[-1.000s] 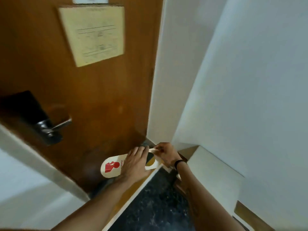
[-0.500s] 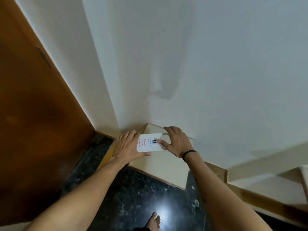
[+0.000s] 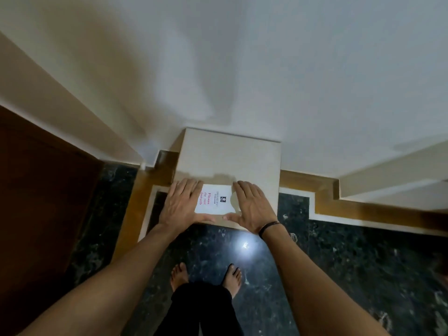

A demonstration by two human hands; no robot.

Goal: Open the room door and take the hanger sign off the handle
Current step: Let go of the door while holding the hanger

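The white hanger sign (image 3: 215,198), printed "Please do not disturb" in red, lies flat on top of a cream ledge (image 3: 230,161) against the wall. My left hand (image 3: 180,204) lies flat over its left end and my right hand (image 3: 252,207) over its cut-out right end. Both thumbs run along the sign's near edge. The brown wooden door (image 3: 36,202) stands at the far left; its handle is out of view.
A white wall (image 3: 266,69) rises behind the ledge, with a lower cream step (image 3: 392,180) to the right. Dark marble floor (image 3: 339,263) with a wood-coloured border lies below. My bare feet (image 3: 179,275) stand just in front of the ledge.
I turned from the door to the wall corner. The sign went from being held in the air with both hands to lying flat on the ledge under them.
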